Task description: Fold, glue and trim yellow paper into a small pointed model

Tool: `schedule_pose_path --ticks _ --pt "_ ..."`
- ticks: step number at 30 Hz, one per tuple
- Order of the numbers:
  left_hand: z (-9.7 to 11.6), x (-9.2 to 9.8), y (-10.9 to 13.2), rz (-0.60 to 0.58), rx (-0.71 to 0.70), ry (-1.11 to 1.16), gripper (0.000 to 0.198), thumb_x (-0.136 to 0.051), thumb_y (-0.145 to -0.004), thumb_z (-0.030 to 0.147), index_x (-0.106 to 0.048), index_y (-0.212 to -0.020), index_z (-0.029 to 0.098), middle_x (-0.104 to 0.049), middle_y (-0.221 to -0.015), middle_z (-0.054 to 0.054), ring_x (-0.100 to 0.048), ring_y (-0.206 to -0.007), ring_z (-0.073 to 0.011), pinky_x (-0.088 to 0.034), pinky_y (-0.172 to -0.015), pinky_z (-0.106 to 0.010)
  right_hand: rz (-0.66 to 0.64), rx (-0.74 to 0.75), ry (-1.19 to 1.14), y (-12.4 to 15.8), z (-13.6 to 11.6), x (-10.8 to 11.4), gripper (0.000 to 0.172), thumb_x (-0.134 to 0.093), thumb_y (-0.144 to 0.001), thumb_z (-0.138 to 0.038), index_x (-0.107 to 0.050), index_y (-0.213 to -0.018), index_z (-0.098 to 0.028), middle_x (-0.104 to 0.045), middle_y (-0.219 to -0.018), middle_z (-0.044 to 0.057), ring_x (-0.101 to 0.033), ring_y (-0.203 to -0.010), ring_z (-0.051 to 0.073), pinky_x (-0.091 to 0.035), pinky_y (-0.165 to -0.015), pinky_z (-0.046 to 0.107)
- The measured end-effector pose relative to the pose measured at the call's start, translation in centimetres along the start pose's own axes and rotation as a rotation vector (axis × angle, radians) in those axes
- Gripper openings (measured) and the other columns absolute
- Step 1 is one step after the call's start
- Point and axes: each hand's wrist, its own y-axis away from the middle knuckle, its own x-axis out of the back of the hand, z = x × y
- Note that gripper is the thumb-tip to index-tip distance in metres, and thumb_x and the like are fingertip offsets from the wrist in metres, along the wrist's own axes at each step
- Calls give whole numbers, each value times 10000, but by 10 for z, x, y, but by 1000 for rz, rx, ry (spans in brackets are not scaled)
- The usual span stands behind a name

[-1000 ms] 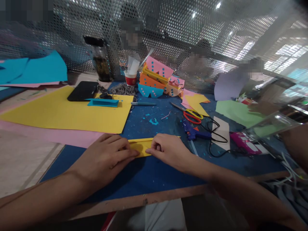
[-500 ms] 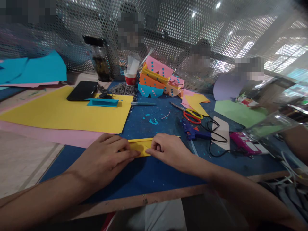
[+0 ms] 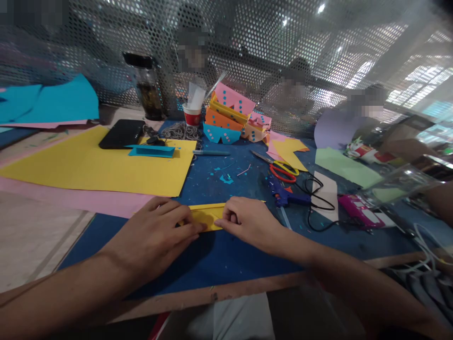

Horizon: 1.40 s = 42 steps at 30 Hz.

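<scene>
A folded strip of yellow paper (image 3: 208, 219) lies near the front of the blue tabletop (image 3: 219, 264). My left hand (image 3: 164, 226) grips its left part, the fingers curled over the far fold and the thumb on the near face. On the right part, my right hand (image 3: 247, 219) is closed, fingers bent, with its thumb against the paper. Both palms hide the strip's ends. Beyond my right hand rests a blue glue gun (image 3: 283, 192), beside scissors (image 3: 283, 171) with red and yellow handles.
Left are large yellow (image 3: 141, 174) and pink sheets under a black phone (image 3: 122, 133). Behind stand a dark-lidded bottle (image 3: 148, 89), a paper cup (image 3: 192, 115) and folded coloured paper pieces (image 3: 226, 118). A pink device (image 3: 361, 211) lies right. Perforated metal mesh (image 3: 244, 42) rises at the back.
My left hand's fingers have shifted slightly on the strip, showing a bit more yellow between them. My right hand stays in place. At the far right, a red-and-white item has moved slightly.
</scene>
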Motion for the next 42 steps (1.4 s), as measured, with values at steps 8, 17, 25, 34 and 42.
schedule_pose_path --ticks 8,17,25,34,42 --pt "3 -1 0 3 -8 -30 249 -571 -1153 252 -801 -1066 290 -749 -935 -38 -646 -854 -259 -452 -851 -436 7 -6 12 0 0 0 297 -813 -1094 -360 -694 -872 -202 -686 -834 -18 -573 -735 136 -338 -694 292" --pt "6 5 -6 -5 -63 -79 348 -462 -1211 311 -785 -1089 272 -759 -908 -35 -675 -802 -250 -479 -789 -431 13 0 16 0 0 -1 291 -807 -1097 -359 -695 -882 -198 -696 -848 -11 -572 -744 137 -339 -704 291" --pt "6 7 -6 -10 -108 -123 292 -509 -1189 285 -799 -1160 271 -760 -916 -33 -666 -806 -257 -477 -804 -434 1 -6 20 -1 0 0 284 -804 -1097 -361 -702 -890 -197 -703 -853 -7 -577 -746 138 -335 -703 296" --pt "7 2 0 -65 -132 -192 257 -535 -1172 293 -789 -1183 255 -783 -959 -31 -706 -866 -256 -511 -837 -447 128 132 109 6 1 -1 191 -724 -1142 -332 -716 -1023 -183 -735 -944 33 -639 -841 183 -387 -748 318" --pt "8 5 -3 -25 -145 -182 296 -474 -1124 200 -757 -1202 237 -743 -923 -20 -673 -828 -249 -473 -824 -445 118 658 447 13 6 5 162 -650 -1110 -219 -780 -1204 -197 -732 -1006 67 -579 -948 252 -359 -804 404"
